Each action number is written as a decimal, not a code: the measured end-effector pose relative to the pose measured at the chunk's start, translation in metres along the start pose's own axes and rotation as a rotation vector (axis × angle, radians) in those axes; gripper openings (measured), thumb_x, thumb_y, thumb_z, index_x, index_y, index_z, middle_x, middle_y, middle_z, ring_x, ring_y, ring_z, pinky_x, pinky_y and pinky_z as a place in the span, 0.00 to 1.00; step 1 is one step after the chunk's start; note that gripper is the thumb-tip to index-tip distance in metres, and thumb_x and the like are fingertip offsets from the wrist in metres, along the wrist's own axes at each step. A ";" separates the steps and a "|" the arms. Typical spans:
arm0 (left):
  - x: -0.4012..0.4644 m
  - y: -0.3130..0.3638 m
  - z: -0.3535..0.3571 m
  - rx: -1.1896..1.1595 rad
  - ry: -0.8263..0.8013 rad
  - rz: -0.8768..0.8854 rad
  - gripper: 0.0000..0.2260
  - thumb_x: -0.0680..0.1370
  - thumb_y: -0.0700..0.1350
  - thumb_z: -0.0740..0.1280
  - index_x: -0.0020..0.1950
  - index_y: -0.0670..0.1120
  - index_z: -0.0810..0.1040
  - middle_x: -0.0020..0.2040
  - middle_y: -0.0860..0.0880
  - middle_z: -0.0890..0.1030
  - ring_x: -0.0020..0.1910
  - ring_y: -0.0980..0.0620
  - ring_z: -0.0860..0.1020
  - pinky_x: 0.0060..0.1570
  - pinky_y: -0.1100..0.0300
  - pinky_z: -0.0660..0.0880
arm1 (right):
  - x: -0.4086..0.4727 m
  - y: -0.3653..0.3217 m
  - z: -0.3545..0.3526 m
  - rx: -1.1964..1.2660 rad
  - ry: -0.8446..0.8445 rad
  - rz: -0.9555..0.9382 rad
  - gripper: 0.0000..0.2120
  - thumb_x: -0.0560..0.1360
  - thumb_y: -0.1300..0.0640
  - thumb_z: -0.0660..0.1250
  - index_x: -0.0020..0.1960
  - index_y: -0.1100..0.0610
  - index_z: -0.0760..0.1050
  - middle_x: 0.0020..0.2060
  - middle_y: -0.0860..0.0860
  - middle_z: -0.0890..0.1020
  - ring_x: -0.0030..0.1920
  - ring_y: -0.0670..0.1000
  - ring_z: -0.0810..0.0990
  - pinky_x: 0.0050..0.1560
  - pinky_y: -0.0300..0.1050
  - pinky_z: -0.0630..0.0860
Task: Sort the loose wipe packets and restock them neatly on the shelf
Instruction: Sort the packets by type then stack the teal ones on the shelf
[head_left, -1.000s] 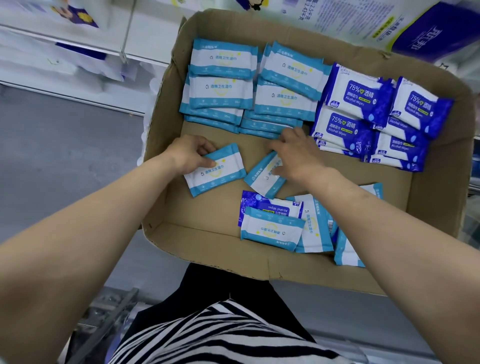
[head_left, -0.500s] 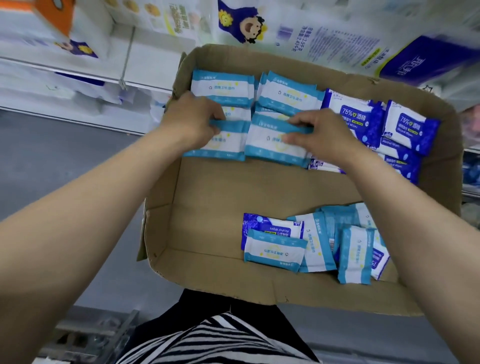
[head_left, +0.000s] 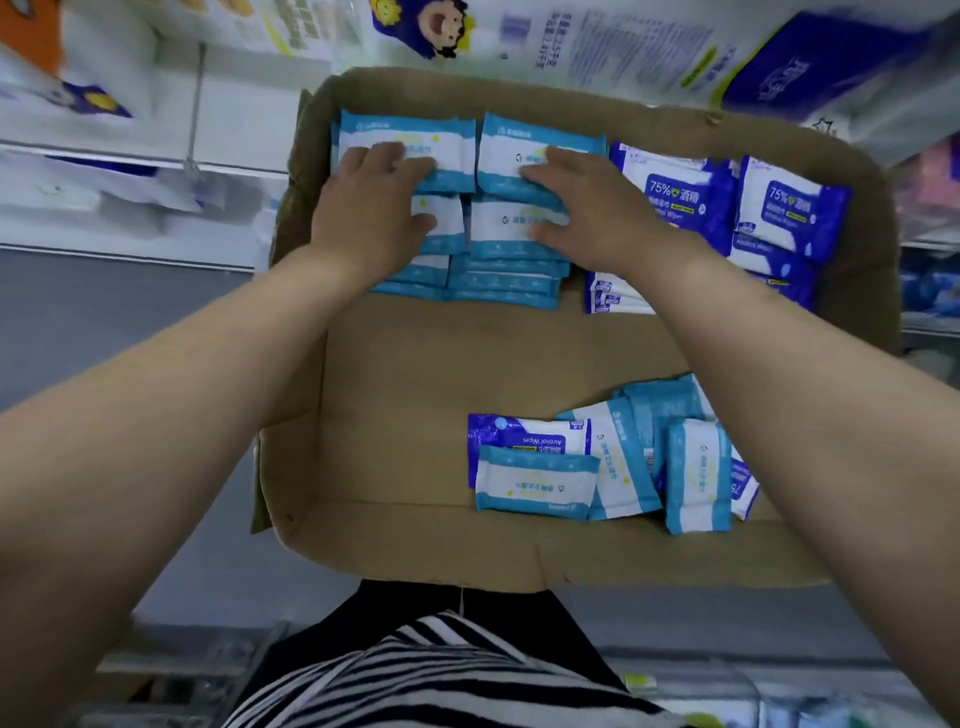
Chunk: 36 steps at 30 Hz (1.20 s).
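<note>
From the head camera, your left hand (head_left: 371, 213) and right hand (head_left: 587, 208) lie flat, fingers spread, pressing the light-blue-and-white wipe packets (head_left: 511, 228) stacked at the far-left of the brown cardboard box (head_left: 415, 374). Square their edges evenly. Dark-blue alcohol wipe packets (head_left: 675, 197) sit beside them; a loose mixed pile (head_left: 608, 462) waits at the near wall.

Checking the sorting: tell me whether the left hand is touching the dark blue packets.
Apart. The head view shows the left hand on the light blue packets, with a whole stack between it and the dark blue packets.
</note>
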<state>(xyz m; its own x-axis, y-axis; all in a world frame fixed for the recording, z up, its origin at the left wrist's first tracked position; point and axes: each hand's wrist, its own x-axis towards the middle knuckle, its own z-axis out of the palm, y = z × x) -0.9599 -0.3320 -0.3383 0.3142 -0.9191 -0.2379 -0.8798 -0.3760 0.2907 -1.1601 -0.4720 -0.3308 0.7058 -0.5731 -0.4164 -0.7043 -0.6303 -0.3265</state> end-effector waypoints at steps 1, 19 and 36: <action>-0.002 0.002 0.002 0.012 -0.002 -0.011 0.26 0.79 0.53 0.64 0.75 0.51 0.64 0.75 0.44 0.63 0.73 0.40 0.59 0.69 0.43 0.62 | -0.005 0.003 0.001 0.012 0.012 0.004 0.30 0.78 0.48 0.67 0.77 0.49 0.62 0.78 0.54 0.58 0.78 0.55 0.55 0.76 0.51 0.56; -0.133 0.130 0.100 -0.106 -0.542 0.070 0.12 0.69 0.53 0.76 0.45 0.48 0.79 0.47 0.50 0.77 0.51 0.48 0.75 0.47 0.55 0.73 | -0.198 0.054 0.098 0.125 -0.135 0.461 0.23 0.70 0.46 0.75 0.59 0.55 0.71 0.51 0.53 0.81 0.54 0.57 0.79 0.48 0.49 0.75; -0.133 0.086 0.077 -0.468 -0.535 -0.306 0.06 0.73 0.40 0.74 0.48 0.46 0.82 0.43 0.50 0.80 0.44 0.53 0.76 0.42 0.63 0.70 | -0.176 0.063 0.064 0.832 0.032 0.362 0.07 0.74 0.57 0.74 0.49 0.49 0.79 0.45 0.54 0.83 0.45 0.50 0.81 0.49 0.45 0.79</action>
<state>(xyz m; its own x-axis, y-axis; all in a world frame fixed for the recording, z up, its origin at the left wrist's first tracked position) -1.1043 -0.2331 -0.3531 0.1995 -0.6289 -0.7515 -0.5015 -0.7244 0.4731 -1.3334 -0.3771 -0.3323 0.4237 -0.6844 -0.5934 -0.7017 0.1663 -0.6928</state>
